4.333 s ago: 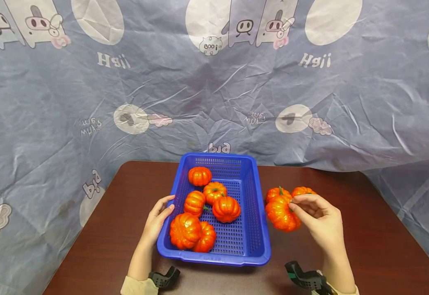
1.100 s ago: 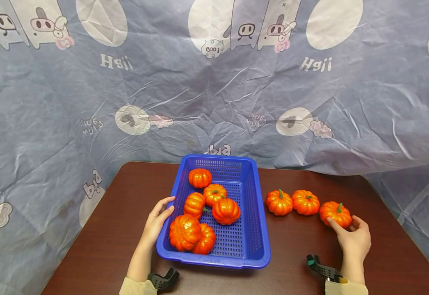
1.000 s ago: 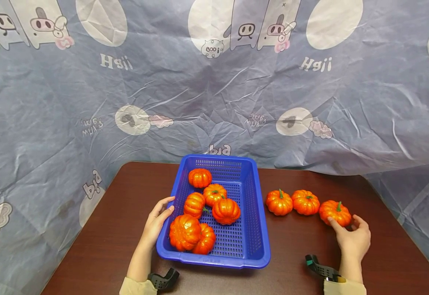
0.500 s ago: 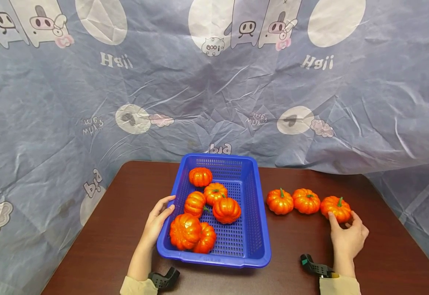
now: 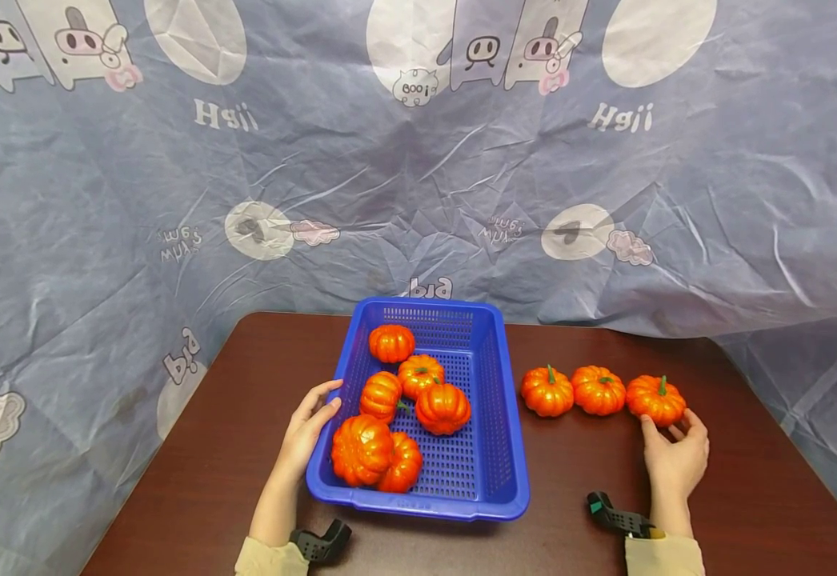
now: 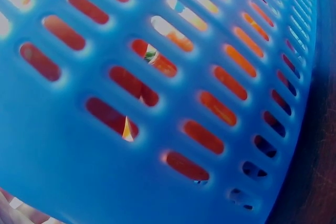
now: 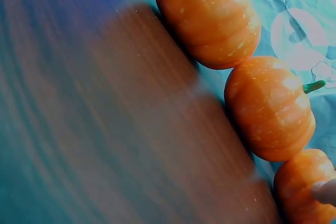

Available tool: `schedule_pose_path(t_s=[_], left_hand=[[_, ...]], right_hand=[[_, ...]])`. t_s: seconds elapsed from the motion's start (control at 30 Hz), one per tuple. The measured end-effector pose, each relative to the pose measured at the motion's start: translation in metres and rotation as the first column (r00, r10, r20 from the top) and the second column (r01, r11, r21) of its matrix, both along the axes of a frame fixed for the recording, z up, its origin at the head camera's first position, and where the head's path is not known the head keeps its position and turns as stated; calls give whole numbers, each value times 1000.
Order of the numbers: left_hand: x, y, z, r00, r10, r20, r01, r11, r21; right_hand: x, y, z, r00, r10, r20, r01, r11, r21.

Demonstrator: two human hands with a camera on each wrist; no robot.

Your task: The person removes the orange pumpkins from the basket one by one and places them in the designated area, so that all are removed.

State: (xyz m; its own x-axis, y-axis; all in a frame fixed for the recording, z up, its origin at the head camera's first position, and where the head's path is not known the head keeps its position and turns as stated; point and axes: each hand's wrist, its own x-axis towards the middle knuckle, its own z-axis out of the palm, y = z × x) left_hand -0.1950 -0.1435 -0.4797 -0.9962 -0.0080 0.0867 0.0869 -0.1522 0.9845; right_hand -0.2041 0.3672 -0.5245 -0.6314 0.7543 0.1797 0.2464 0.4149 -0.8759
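Observation:
A blue plastic basket (image 5: pixel 512 448) stands on the table, holding several small orange pumpkins (image 5: pixel 443 409). My left hand (image 5: pixel 302 436) rests against its left rim, index finger and thumb extended to the edge. To the right of the basket, three pumpkins form a row: one (image 5: pixel 547 391) nearest it, a middle one (image 5: pixel 598 390), and one at the right end (image 5: pixel 656 400). My right hand (image 5: pixel 675 460) grips the end pumpkin from the near side, thumb at its front and fingers at its right. In the right wrist view, a fingertip (image 7: pixel 326 191) touches the end pumpkin.
The brown table (image 5: pixel 202 448) extends on both sides of the basket. A grey-blue printed cloth (image 5: pixel 418 176) hangs behind its far edge. Black wrist mounts (image 5: pixel 616 516) sit at both wrists. Slots in the basket wall (image 6: pixel 131 129) show orange in the left wrist view.
My right hand carried a pumpkin from beside the basket to the row's right end. Over the last second it nudged that pumpkin slightly away from me. My left hand stayed at the rim.

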Motion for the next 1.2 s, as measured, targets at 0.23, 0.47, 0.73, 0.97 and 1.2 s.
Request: schedule_pose_path(t_s=[0.23,0.47,0.73,0.97,1.2], left_hand=[[-2,-1,1,1000,-3,-5,3,1000,-6],[-2,-2,2,1000,-4,-13,3,1000,-9],[-3,-2,4,1000,5,-17,-5,1000,-11],[-2,-1,1,1000,18,-5,-18,1000,-22],[0,0,-1,1000,9,-17,-9,1000,-6]], right_hand=[[0,-3,1,1000,-24,11,24,1000,-13],[2,-9,13,1000,-25,1,25,1000,9],[3,-19,39,991,-66,-120,66,998,-4],[9,-37,70,986,2,-167,-23,992,-124],[14,-73,100,965,176,-194,-202,971,-124]])
